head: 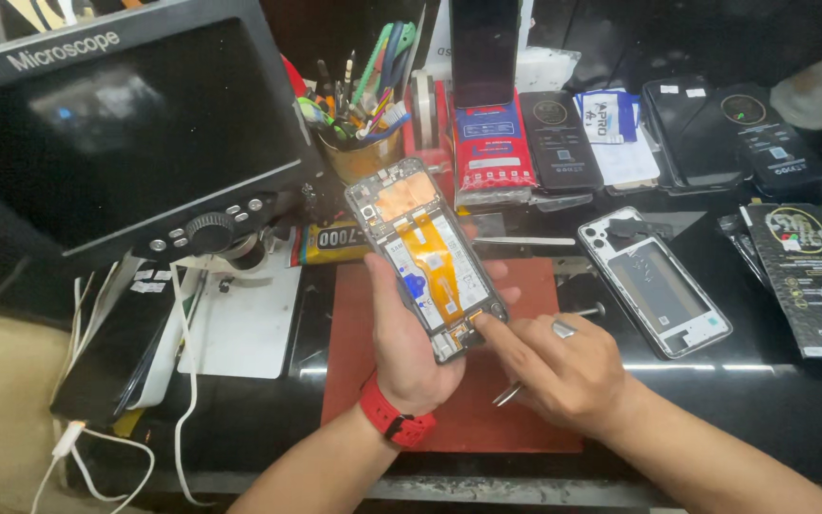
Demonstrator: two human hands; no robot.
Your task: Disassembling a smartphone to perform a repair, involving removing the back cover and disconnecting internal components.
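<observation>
The left hand [406, 347] is gripping the opened phone [427, 257] from below, thumb along its near-left edge and fingertips wrapping the far edge, so the exposed board and orange flex are facing up above the red mat [525, 419]. The right hand [558, 366] is closed around thin metal tweezers [508, 393], which are projecting back beneath its palm, while its index fingertip is pressing on the phone's lower corner, just right of the left thumb. Judged from this pose, the step is seating a part at that corner. Pressure should be going straight down, with the left hand backing the frame directly under the fingertip. The tweezer tips should be staying clear of the flex. The phone frame [658, 295] is lying on the counter [763, 400] well to the right of the right hand.
</observation>
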